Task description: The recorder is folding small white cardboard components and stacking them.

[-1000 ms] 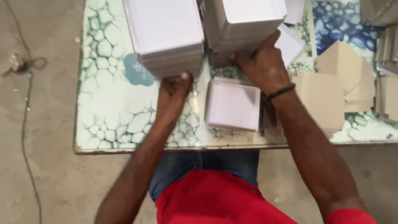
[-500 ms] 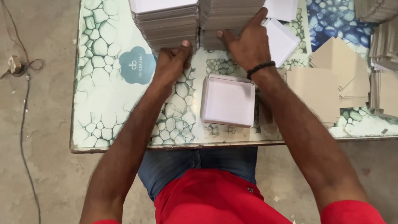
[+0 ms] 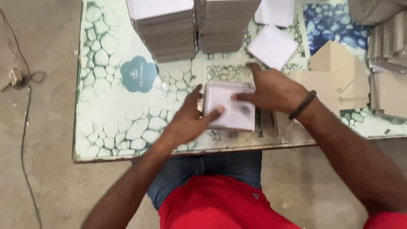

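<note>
White card makes up the small stack of square sheets [image 3: 229, 106] we have near the front edge of the glass-topped table [image 3: 110, 123], lying flat, roughly square, so no clear long axis, its edges slightly askew to the table's. Our left hand [image 3: 188, 123] grips its left side, thumb on top; our right hand [image 3: 273, 91] presses fingers across it (apparently to keep the sheets aligned). Tall grey stacks [image 3: 195, 25] stand behind, brown boards [image 3: 335, 76] to the right.

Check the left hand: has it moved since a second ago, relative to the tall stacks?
Yes. The left hand has come back toward the person, off the tall left stack, onto the small white pile near the table edge.
</note>
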